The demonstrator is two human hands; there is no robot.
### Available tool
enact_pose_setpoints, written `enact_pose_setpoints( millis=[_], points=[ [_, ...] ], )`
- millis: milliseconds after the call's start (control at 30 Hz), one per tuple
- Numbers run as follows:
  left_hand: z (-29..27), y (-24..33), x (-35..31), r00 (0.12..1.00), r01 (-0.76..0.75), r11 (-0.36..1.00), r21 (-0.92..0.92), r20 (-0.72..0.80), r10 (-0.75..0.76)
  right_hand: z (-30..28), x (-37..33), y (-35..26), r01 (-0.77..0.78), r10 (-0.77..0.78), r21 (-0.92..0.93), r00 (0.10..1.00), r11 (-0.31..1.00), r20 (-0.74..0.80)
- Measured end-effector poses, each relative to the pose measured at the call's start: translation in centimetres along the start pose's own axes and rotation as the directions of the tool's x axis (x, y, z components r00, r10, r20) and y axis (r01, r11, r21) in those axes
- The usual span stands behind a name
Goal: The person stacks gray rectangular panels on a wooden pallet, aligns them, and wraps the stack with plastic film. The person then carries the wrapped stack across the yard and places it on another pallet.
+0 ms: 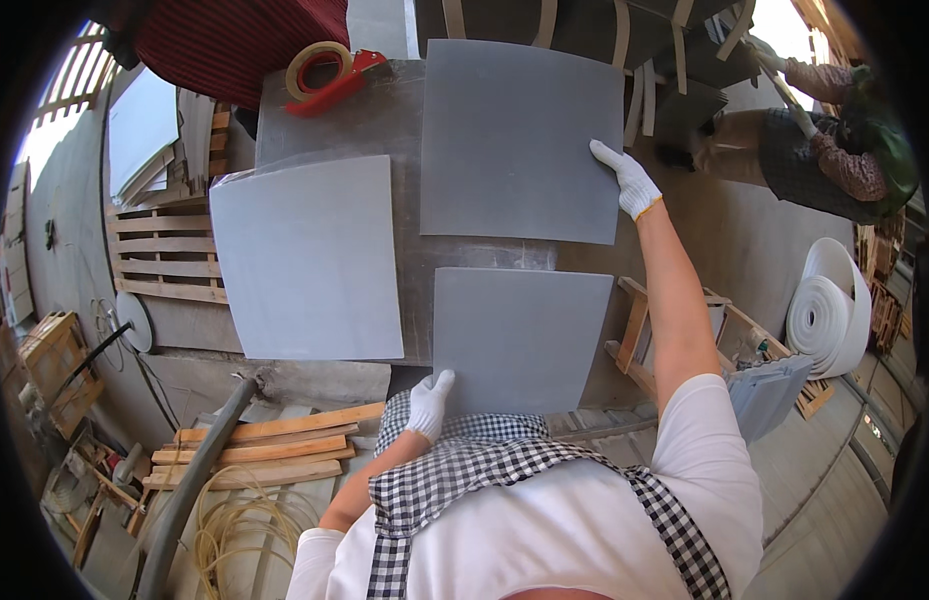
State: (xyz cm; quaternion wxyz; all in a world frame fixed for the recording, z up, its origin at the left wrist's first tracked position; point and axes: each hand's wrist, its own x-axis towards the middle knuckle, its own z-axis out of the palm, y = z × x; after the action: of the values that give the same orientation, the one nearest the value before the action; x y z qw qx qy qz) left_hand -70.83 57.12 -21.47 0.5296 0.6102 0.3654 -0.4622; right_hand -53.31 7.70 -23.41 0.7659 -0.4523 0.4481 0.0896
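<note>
A dark grey square sheet (519, 140) lies at the far side of the work table (409, 215). My right hand (629, 180), in a white knit glove, grips its right edge, with the thumb on top and the other fingers mostly hidden. Nearer to me, a smaller grey sheet (524, 335) reaches over the front edge of the table to my checked apron. My gloved left hand (427, 405) is closed at its near left edge, thumb upward; the fingers under it are hidden. A pale grey sheet (309, 260) lies to the left.
A red tape dispenser (334, 80) holds a roll of tape at the table's far left. Wooden strips (259, 450) and a coiled clear hose (234, 530) lie at the lower left. On the right stand a wooden frame (634, 320) and a white foam roll (819, 315); another person (824, 150) is beyond.
</note>
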Motion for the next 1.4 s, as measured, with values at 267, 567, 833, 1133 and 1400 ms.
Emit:
enact_pose_setpoints(
  millis=[267,567,833,1133,1400],
  points=[
    [-1.1,2.0,0.4,0.984,0.084,0.994,0.07,0.151,-0.094,0.9,-3.0,-2.7,0.001,-0.026,0.183,0.99,0.983,0.136],
    [-2.0,1.5,0.4,0.939,0.185,0.944,0.272,0.234,-0.251,8.5,-13.6,-5.2,0.306,-0.306,-0.115,0.952,0.945,0.021],
    [-2.1,1.3,1.5,0.969,0.095,0.966,0.24,0.201,-0.146,7.3,-21.7,-5.9,0.436,-0.499,-0.264,0.827,0.86,-0.259],
    [-1.2,3.4,2.0,0.984,0.172,0.972,0.161,0.014,-0.176,5.6,-33.5,-5.2,0.431,-0.522,-0.295,0.715,0.853,-0.464],
    [-0.2,4.7,1.4,0.975,0.216,0.972,-0.091,-0.029,-0.22,4.2,-38.5,-1.4,0.458,-0.498,-0.204,0.732,0.865,-0.465]
  ],
)
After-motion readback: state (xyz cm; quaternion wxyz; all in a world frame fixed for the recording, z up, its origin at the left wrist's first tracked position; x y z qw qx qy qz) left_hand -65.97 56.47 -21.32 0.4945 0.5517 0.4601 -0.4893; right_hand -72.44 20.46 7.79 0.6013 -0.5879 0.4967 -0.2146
